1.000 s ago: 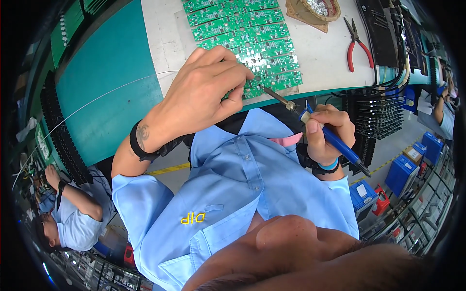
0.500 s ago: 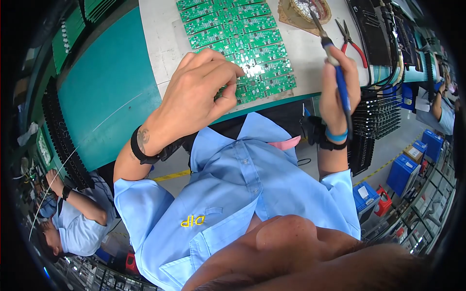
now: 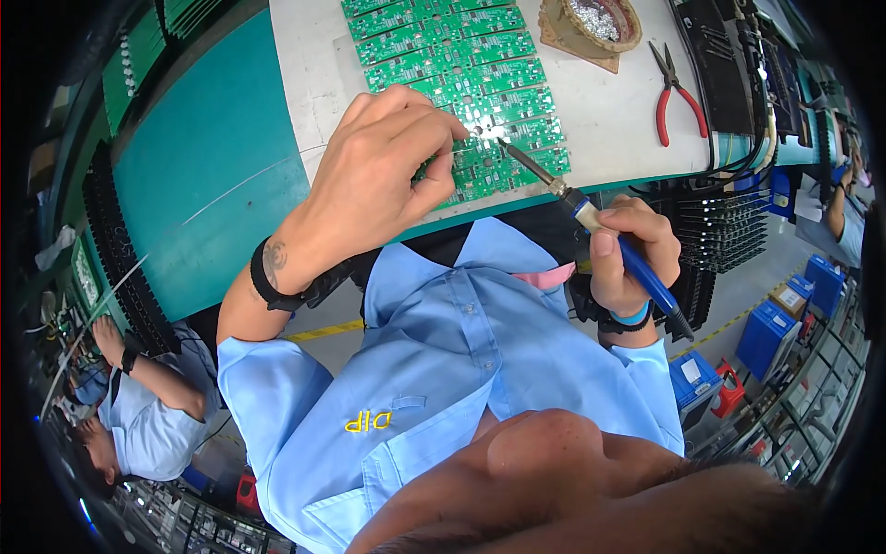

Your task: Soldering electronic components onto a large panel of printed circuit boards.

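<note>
My right hand grips a soldering iron with a blue handle. Its metal tip reaches onto a panel of green circuit boards, near the panel's lower right part. My left hand rests over the panel's near left side, thumb and forefinger pinched on a thin solder wire. The wire trails away to the left, and a short end shows past the fingertips, close to the iron's tip. Part of the panel is hidden under my left hand.
At the back right stands a round bowl of silvery bits on a tan base. Red-handled pliers lie beside it. A rack of stacked boards stands at the right. Another person works at far left. Blue crates stand on the floor.
My right hand has brought the soldering iron from the bowl down to the boards, its tip now pointing left onto them. My left hand has stayed almost where it was.
</note>
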The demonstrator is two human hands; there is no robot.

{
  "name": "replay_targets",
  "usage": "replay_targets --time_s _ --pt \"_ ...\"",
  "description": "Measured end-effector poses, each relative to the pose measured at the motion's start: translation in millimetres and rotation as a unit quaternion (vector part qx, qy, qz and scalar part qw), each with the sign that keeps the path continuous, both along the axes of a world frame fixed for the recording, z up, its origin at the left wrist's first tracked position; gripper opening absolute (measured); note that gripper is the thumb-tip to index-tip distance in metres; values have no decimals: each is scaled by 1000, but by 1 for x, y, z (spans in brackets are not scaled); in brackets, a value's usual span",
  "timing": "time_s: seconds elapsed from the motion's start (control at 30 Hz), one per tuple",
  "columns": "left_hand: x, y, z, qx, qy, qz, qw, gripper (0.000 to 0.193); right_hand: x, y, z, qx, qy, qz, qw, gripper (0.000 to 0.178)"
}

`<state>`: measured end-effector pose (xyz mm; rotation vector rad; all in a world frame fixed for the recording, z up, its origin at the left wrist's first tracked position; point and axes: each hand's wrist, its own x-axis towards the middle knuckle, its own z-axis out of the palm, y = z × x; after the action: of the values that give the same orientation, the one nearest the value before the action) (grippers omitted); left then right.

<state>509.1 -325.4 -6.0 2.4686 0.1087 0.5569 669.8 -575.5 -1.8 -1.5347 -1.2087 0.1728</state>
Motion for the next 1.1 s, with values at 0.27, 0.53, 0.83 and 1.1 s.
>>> replay_targets --time_s 0.27,0.53,0.83,1.1 --pt "5 10 2 16 -1 19 1000 17 3 9 -3 -12 16 -25 999 19" --pt "12 19 20 23 37 40 998 16 13 19 0 -3 3 -20 1000 16" --pt "20 23 9 -25 8 11 1000 20 10 29 5 -17 -7 -4 1000 15" --pt "21 21 6 -14 11 14 1000 23 12 32 1 16 -2 8 1000 18"
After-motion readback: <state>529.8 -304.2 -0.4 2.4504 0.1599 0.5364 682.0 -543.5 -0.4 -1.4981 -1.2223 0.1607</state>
